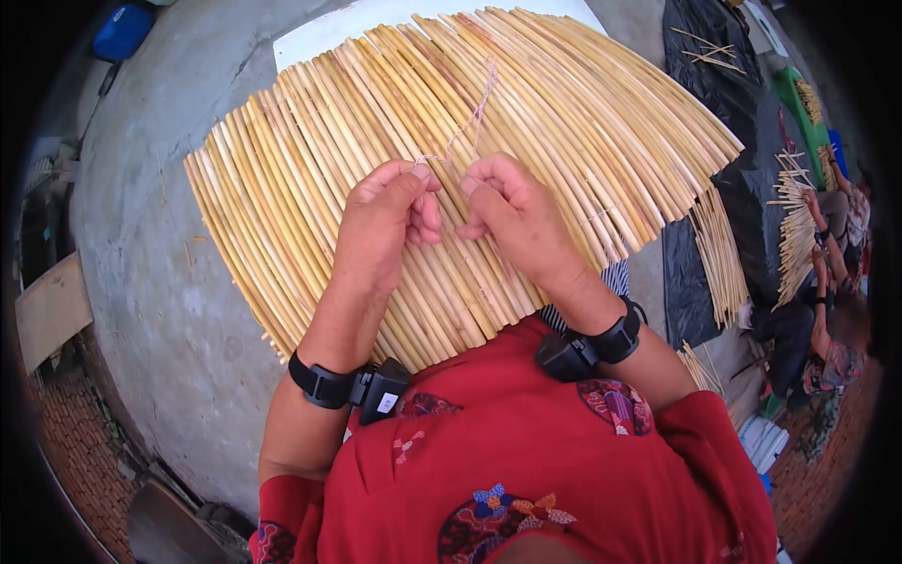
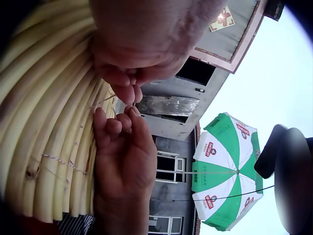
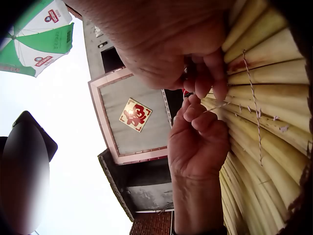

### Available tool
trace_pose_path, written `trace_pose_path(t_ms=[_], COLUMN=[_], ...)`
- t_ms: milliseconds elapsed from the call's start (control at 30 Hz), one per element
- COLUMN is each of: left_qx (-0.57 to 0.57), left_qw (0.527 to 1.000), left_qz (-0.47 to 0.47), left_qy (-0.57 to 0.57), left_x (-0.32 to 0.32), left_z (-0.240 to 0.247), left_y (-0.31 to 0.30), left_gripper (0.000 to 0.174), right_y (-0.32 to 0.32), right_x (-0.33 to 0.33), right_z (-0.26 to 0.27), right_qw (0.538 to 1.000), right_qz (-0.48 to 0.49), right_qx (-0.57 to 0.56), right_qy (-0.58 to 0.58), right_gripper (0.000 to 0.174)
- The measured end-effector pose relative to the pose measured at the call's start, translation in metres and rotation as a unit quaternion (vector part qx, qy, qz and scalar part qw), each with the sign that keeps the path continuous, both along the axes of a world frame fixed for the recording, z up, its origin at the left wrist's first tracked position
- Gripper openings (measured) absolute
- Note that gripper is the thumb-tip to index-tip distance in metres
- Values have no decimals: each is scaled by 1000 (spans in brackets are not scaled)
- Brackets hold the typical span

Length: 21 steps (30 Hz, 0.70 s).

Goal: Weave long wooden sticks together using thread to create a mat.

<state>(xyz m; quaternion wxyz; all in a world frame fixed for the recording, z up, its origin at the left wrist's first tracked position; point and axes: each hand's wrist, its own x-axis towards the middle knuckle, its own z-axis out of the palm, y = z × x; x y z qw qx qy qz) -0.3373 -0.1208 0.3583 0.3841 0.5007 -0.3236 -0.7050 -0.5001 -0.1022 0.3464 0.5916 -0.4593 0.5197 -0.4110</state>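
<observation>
A mat of pale yellow stalks [image 1: 319, 141] lies before the person, its stalks side by side. Thin twisted string [image 1: 487, 89] loops over it between the hands. The left hand [image 1: 381, 221] pinches the string between thumb and curled fingers. Close beside it, the right hand [image 1: 521, 221] has thumb and forefinger pressed together on a strand. In the left wrist view, the left hand [image 2: 151, 44] and right hand [image 2: 124, 164] nearly meet at the fingertips. The right wrist view has twisted string [image 3: 254, 98] across the stalks, near the right hand [image 3: 171, 44] and left hand [image 3: 198, 147].
A white board [image 1: 291, 42] shows behind the mat. Black sheeting [image 1: 686, 273] and a loose stalk bundle [image 1: 719, 254] lie at the right, where other people handle stalks. A blue container [image 1: 122, 33] stands at the far left. A green-white umbrella [image 2: 227, 171] rises beyond.
</observation>
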Motion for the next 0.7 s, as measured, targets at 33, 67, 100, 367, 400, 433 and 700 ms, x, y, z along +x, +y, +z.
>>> trace_pose_path(t_ms=[33,67,100,367,400,433,700], left_qx=[-1,-2,-1,-7,-15,-19,-61], left_qw=[1000,1000,999,998,999,998,988], left_qz=[13,21,28,56,52,62,108], left_qy=[4,-6,-17,-16,-6,5,92], left_x=[-1,-1,-2,-3,-2,0,5], left_z=[-1,0,2,-1,-3,-3,-7], left_y=[0,1,1,4,5,7,11], left_gripper=[18,18,18,21,20,20,23], right_y=[-1,-1,0,1,2,4,14], right_x=[0,0,0,-1,-2,0,1], right_z=[0,0,1,-3,-4,-6,31], right_qw=[1000,1000,999,999,998,997,999], right_qz=[2,5,8,7,14,23,1], right_qx=[1,-12,-22,-34,-50,-61,-51], right_qy=[5,15,25,-28,-31,-36,12], right_gripper=[16,16,16,16,16,17,13])
